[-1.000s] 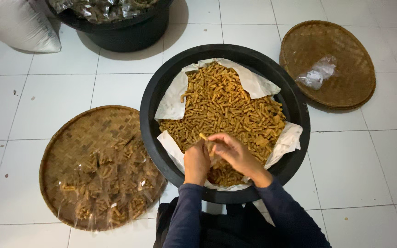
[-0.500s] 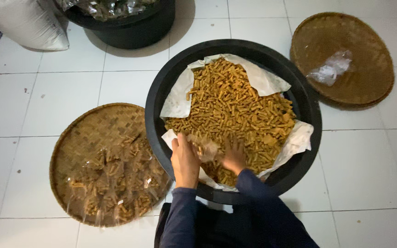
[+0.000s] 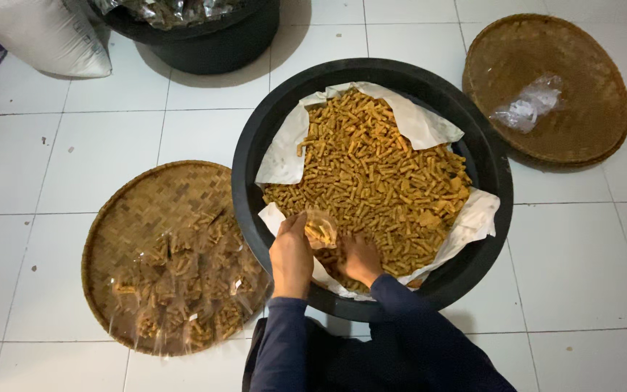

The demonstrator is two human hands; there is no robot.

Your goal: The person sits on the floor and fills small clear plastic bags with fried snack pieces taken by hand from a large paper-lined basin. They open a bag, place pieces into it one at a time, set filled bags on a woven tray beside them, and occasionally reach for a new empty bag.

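A big black tub (image 3: 488,152) lined with white paper (image 3: 419,123) holds a heap of golden stick snacks (image 3: 371,174). My left hand (image 3: 290,258) grips a small clear plastic bag (image 3: 321,231) with a few snacks inside, held at the tub's near rim. My right hand (image 3: 361,260) lies palm down in the snack heap just right of the bag, fingers curled among the sticks. Both arms wear dark blue sleeves.
A round woven tray (image 3: 146,210) on the left carries several filled clear bags (image 3: 183,297). Another woven tray (image 3: 582,116) at the upper right holds crumpled clear plastic (image 3: 531,105). A second black tub (image 3: 205,36) and a white sack (image 3: 45,33) stand at the far side of the white tiled floor.
My hands have parted: the left now holds the small bag upright at the rim, and the right has dropped lower into the snacks. The view shifted slightly.
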